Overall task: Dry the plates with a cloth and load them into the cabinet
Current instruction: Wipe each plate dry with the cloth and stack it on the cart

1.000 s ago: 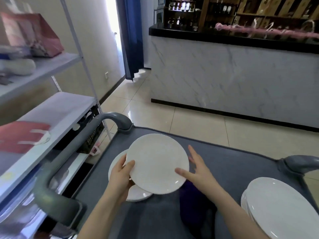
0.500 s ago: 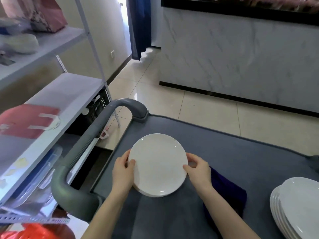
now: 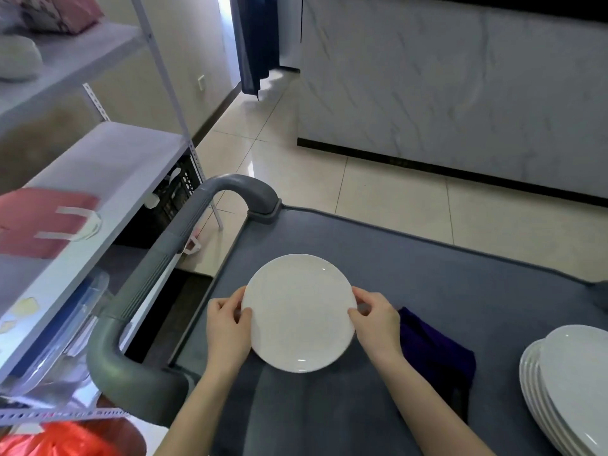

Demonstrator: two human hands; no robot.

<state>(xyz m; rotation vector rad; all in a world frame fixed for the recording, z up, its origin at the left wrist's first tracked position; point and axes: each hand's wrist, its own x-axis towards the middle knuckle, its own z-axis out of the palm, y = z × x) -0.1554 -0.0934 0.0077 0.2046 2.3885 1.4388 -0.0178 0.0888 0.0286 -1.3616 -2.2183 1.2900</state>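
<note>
Head view looks down on the round white ceramic plate (image 3: 301,312), which lies flat and face up over the near left part of the dark grey desk (image 3: 427,274), the top of a cart. I cannot tell whether the plate rests on the desk or is raised a little off it.

My left grip (image 3: 227,327) holds its left rim, thumb on top and fingers curled under the edge. My right grip (image 3: 378,322) holds the opposite rim the same way, so both are closed on this one plate.

Just beside my right wrist a crumpled dark purple cloth (image 3: 434,350) lies on the desk, touched by neither grip. Farther right, at the edge of the view, stands a stack of white oval plates (image 3: 572,390), well apart from the one I hold.

A thick grey curved cart handle (image 3: 158,278) runs along the left side of the desk. Beyond it stands a white metal shelf unit (image 3: 108,166) with a flat red bag (image 3: 39,222) on one shelf and a black plastic crate (image 3: 177,192) lower down. Glossy beige floor tiles (image 3: 378,192) lie past the cart, up to a white marble-patterned counter front (image 3: 460,93) and a dark blue curtain (image 3: 256,44).
</note>
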